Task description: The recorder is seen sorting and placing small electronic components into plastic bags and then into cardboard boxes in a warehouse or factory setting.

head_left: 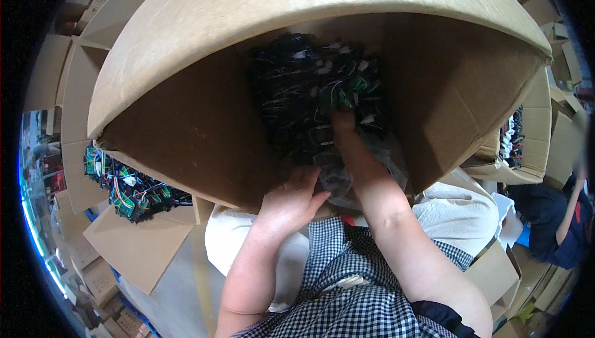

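Observation:
A large cardboard box point(198, 146) lies open toward me, with a dark heap of circuit boards and wires point(288, 90) deep inside. My right hand point(343, 121) reaches into it, closed at the lower edge of a green circuit board point(338, 97) with wires; shade partly hides its fingers. At the box's near edge is my left hand point(292, 198), thumb and fingers apart, holding nothing. Beside it, under my right forearm, a crumpled clear plastic bag point(381, 155) lies in the box opening.
More green circuit boards with wires point(133, 189) fill a carton at the left. On the right stands another open carton point(536, 130) with dark parts in it. A person in dark clothes point(551, 214) sits beyond at far right. Cardboard flaps point(139, 245) stick out near my legs.

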Action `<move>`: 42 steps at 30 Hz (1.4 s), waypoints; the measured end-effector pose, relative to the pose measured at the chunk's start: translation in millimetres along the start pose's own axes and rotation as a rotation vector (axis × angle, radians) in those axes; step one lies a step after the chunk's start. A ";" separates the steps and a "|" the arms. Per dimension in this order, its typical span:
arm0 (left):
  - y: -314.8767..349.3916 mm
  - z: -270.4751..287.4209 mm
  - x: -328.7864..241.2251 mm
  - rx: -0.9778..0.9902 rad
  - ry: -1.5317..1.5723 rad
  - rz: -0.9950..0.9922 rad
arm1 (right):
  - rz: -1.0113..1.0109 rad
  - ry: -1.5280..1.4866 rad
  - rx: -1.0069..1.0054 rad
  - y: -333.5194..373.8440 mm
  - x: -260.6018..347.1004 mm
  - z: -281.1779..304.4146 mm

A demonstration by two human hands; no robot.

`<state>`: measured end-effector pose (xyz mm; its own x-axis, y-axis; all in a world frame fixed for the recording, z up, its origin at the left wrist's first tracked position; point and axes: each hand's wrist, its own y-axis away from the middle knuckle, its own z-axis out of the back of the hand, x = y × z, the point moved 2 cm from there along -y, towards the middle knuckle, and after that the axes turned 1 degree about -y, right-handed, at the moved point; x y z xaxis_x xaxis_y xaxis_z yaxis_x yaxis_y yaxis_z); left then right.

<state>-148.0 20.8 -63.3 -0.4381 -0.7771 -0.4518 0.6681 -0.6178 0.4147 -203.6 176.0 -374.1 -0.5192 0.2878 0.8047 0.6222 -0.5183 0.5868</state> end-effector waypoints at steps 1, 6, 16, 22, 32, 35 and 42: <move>-1.3 2.1 -3.1 0.011 -0.003 -0.003 | 0.085 0.130 0.005 -7.0 -4.8 0.9; -3.0 2.1 -6.4 0.059 0.018 -0.056 | 0.016 0.045 -0.105 -11.1 14.0 -14.4; -4.9 17.0 -27.3 -0.378 0.155 -0.243 | 0.598 0.566 0.067 139.9 132.2 117.2; 19.8 3.8 -71.4 -0.373 -0.131 -0.588 | 0.961 1.066 0.449 269.0 178.2 163.5; 66.8 -49.6 -100.4 -0.008 0.413 -0.223 | 1.196 1.029 0.544 350.1 210.9 200.7; 87.1 -55.5 -97.5 0.121 0.871 -0.209 | 1.426 0.509 0.579 336.7 201.2 193.8; 75.1 -63.6 -105.2 0.240 1.041 -0.081 | 0.405 -0.438 0.535 302.2 181.9 219.4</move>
<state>-13.5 63.8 -34.8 0.3284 -0.3179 -0.8894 0.4751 -0.7583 0.4464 18.4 248.4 -30.6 0.0151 0.5074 0.8616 0.9674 -0.2251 0.1156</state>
